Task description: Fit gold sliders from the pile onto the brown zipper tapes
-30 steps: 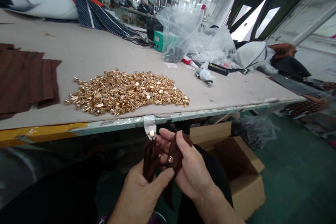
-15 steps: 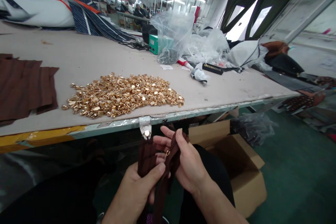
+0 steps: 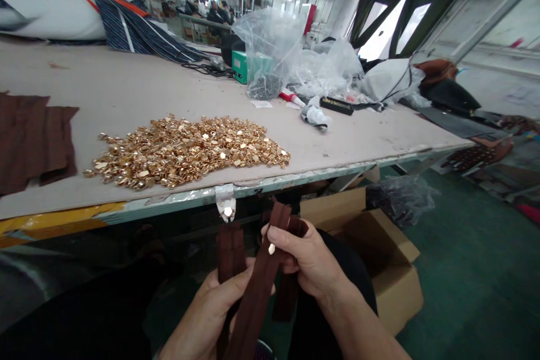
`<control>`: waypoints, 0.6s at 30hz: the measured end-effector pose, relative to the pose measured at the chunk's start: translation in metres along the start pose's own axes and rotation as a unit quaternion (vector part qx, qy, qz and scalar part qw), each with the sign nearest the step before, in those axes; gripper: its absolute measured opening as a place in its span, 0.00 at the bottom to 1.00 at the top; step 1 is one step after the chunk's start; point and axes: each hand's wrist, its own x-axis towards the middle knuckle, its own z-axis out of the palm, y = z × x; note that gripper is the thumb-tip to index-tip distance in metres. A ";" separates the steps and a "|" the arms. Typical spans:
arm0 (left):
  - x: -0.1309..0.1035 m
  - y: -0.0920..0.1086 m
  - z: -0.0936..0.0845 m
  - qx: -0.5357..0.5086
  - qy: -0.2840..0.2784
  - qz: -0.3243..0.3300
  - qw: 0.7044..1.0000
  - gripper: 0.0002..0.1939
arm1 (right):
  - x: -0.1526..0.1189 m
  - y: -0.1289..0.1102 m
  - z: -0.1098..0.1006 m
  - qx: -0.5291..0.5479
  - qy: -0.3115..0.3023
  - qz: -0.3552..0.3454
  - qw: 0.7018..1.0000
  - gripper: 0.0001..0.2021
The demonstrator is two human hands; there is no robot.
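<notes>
At six o'clock, the left hand [image 3: 211,306] clamps its fingers on brown strips [image 3: 258,288]; the right hand's [image 3: 318,267] pinch one near its gold tab [image 3: 271,248], probably steadying it.

Left hand [image 3: 219,301] low, fingers curled; right hand [image 3: 311,256] higher, thumb pinching; forearms converging.

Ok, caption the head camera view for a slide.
Left hand and right hand holding brown strips in front of a table with a pile of small gold pieces.
</notes>
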 end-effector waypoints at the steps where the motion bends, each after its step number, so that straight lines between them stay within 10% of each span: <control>1: 0.000 0.000 -0.001 0.008 0.001 0.003 1.000 0.14 | 0.000 0.000 0.000 -0.007 0.015 0.000 1.000 0.15; 18: 0.005 -0.002 -0.002 0.049 0.046 0.078 0.995 0.15 | 0.002 0.003 -0.010 0.006 -0.025 0.026 0.999 0.19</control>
